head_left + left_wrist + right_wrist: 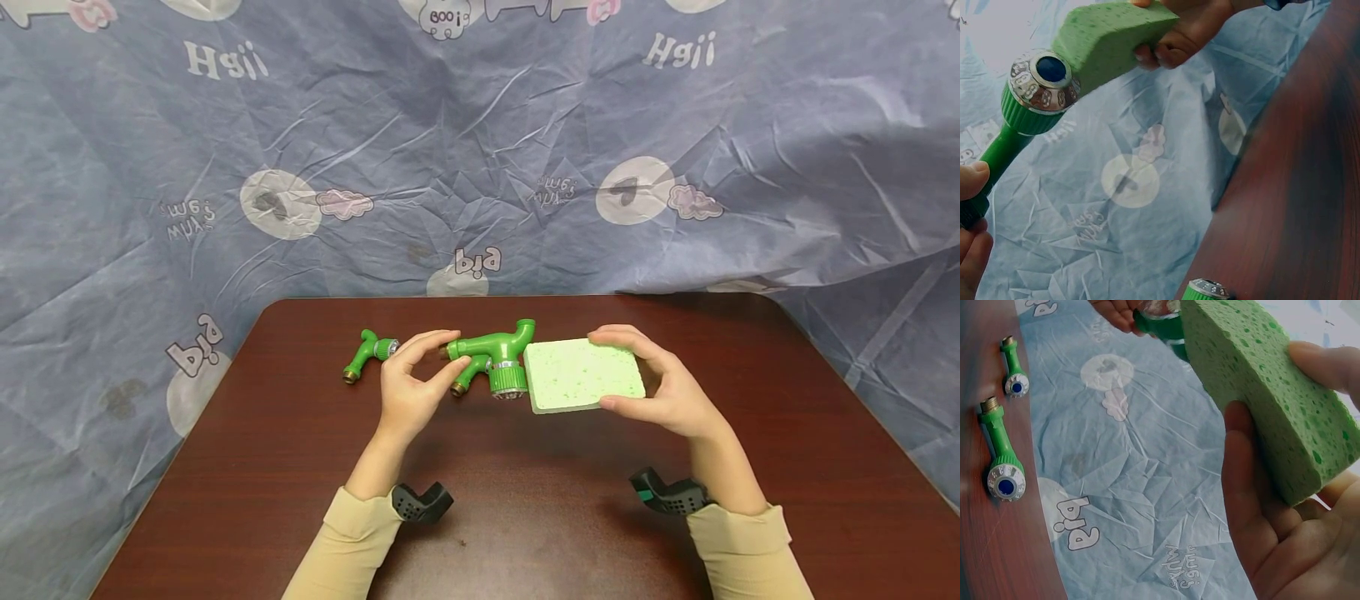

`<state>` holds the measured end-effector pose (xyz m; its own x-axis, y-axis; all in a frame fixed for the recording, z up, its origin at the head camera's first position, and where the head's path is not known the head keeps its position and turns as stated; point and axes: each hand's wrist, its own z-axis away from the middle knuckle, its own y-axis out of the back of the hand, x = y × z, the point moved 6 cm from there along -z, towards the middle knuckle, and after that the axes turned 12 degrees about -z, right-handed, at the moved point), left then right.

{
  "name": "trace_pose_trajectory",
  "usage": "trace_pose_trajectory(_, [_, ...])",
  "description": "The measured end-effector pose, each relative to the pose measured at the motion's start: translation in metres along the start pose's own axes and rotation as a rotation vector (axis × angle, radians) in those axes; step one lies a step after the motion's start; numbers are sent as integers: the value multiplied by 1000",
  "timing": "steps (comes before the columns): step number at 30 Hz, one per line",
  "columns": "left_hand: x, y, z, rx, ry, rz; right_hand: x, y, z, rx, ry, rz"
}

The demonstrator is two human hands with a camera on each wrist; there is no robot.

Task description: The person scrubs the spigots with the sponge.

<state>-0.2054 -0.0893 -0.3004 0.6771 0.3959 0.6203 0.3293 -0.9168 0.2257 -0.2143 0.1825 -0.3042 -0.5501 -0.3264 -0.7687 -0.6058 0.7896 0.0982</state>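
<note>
My left hand (411,387) pinches the inlet end of a green tap (495,344) between thumb and fingers, above the table. The tap's spout points up in the head view, and its ribbed knob with a silver cap and blue centre (1051,69) faces the left wrist camera. My right hand (660,385) grips a light green, pitted sponge (581,375) by its right end, thumb on one long edge and fingers on the other. The sponge's left end is right at the tap's knob. In the right wrist view the sponge (1266,394) hides most of the held tap.
Two more green taps with brass threaded ends lie on the dark brown table (495,533): one at the left (365,354), the other (467,379) partly behind the left hand and held tap. A wrinkled blue-grey printed cloth (450,167) hangs behind the table.
</note>
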Motion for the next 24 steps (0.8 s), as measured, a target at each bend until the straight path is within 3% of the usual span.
trace_pose_trajectory(11, [1,0,-1,-12,13,17,2,-3,0,-34,4,1])
trace_pose_trajectory(24, [0,-2,1,-40,17,27,-4,-2,0,-14,30,-4])
